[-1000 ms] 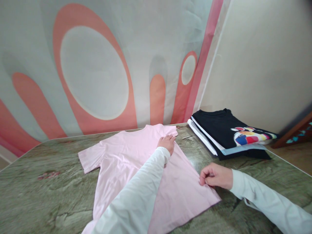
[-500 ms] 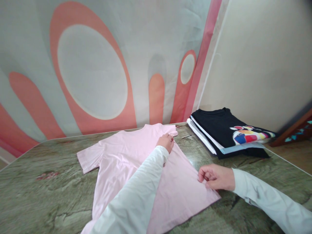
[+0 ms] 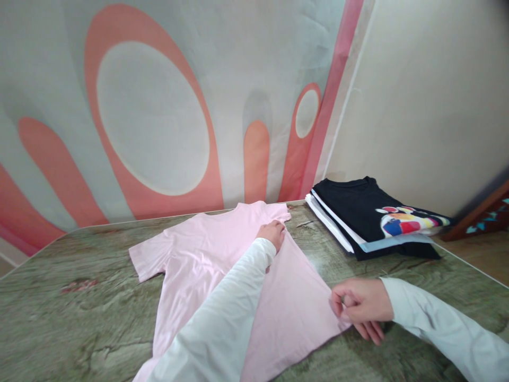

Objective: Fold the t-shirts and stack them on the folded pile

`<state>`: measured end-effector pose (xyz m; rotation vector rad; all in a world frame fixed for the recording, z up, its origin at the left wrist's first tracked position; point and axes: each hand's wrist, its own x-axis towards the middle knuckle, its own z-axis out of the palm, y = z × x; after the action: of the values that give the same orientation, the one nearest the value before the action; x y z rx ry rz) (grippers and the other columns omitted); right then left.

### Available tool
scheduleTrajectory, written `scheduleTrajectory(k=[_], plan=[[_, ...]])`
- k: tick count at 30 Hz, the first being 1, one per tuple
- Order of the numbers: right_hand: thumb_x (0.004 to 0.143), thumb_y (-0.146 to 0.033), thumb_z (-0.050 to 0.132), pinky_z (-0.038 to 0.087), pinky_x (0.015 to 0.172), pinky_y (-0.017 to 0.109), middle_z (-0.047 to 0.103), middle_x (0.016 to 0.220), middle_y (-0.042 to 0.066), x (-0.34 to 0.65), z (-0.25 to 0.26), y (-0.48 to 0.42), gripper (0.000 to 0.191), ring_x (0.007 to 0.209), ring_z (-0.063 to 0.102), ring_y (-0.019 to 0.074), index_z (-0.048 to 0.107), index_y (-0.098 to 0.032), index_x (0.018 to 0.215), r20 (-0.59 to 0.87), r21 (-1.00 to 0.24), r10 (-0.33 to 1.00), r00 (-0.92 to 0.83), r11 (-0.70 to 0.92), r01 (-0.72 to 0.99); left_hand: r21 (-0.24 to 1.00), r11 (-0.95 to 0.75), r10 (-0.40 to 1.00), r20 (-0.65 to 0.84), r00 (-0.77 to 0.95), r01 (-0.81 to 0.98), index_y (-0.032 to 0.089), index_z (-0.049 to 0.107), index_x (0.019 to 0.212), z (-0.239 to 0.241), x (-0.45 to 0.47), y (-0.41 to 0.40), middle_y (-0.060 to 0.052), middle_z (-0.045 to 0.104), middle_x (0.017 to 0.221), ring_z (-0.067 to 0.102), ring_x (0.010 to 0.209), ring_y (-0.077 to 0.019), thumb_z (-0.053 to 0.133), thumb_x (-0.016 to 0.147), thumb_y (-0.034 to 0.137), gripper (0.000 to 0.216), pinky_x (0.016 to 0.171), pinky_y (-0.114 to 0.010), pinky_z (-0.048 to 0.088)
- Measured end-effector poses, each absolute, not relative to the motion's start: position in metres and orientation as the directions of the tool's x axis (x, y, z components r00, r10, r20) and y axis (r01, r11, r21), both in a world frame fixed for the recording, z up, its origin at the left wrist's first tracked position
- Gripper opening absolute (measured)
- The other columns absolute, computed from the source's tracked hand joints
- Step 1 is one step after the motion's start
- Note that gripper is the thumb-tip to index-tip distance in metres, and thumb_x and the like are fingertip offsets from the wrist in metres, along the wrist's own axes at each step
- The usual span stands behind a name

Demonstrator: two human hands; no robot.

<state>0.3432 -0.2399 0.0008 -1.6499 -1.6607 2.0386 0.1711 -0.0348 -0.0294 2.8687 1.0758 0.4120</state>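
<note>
A pink T-shirt [image 3: 294, 313] lies spread on the table, its neck towards the wall and its lower edge towards me. My left hand [image 3: 272, 235] reaches across it, fingers closed on the cloth near the right sleeve; the fingertips are partly hidden. At the lower right corner my right hand [image 3: 362, 303] pinches the side edge near the hem between thumb and fingers, with the other fingers hanging lower. My left sleeve covers part of the shirt's middle.
At the back right of the wood-patterned table [image 3: 99, 313] lies a stack of folded shirts, a black T-shirt [image 3: 350, 201] with a colourful print on top and white layers beneath. Behind the table stands a wall covering [image 3: 226, 79] with orange shapes.
My right hand has moved slightly right and towards me, drawing the shirt's side edge along; its lower fingers now show. My left hand stays at nearly the same spot.
</note>
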Motion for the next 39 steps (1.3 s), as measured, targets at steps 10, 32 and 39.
scheduleTrajectory(k=[10, 32, 39], plan=[[0.068, -0.049, 0.06, 0.041, 0.031, 0.017, 0.061, 0.048, -0.002, 0.356, 0.001, -0.24, 0.037, 0.034, 0.055, 0.0117, 0.042, -0.018, 0.077, -0.72, -0.694, 0.469, -0.512, -0.466, 0.549, 0.13, -0.758, 0.651, 0.22, 0.727, 0.639, 0.024, 0.054, 0.108, -0.032, 0.172, -0.036, -0.002, 0.05, 0.116, 0.052, 0.099, -0.0168, 0.037, 0.086, 0.031, 0.029, 0.088, -0.03, 0.039], [0.076, -0.006, 0.041, 0.036, 0.087, 0.032, 0.055, 0.116, 0.004, 0.342, -0.034, -0.038, 0.041, 0.102, 0.045, 0.0198, 0.063, -0.025, 0.105, 0.223, -0.089, 0.966, -0.13, 0.154, 0.984, 0.167, -0.745, 0.662, 0.07, 0.746, 0.646, 0.031, 0.033, 0.129, -0.029, 0.163, -0.054, -0.004, 0.033, 0.137, 0.021, 0.126, -0.0262, 0.033, 0.081, 0.058, 0.055, 0.095, -0.064, 0.011], [0.081, -0.018, 0.043, 0.037, 0.079, 0.031, 0.054, 0.118, 0.004, 0.342, -0.029, -0.042, 0.037, 0.1, 0.045, 0.0212, 0.057, -0.031, 0.113, 0.14, -0.032, 0.987, -0.074, 0.079, 0.996, 0.197, -0.759, 0.622, -0.061, 0.781, 0.62, 0.041, 0.026, 0.131, -0.025, 0.159, -0.077, -0.003, 0.019, 0.144, 0.012, 0.13, -0.033, 0.028, 0.08, 0.062, 0.055, 0.092, -0.068, 0.005]])
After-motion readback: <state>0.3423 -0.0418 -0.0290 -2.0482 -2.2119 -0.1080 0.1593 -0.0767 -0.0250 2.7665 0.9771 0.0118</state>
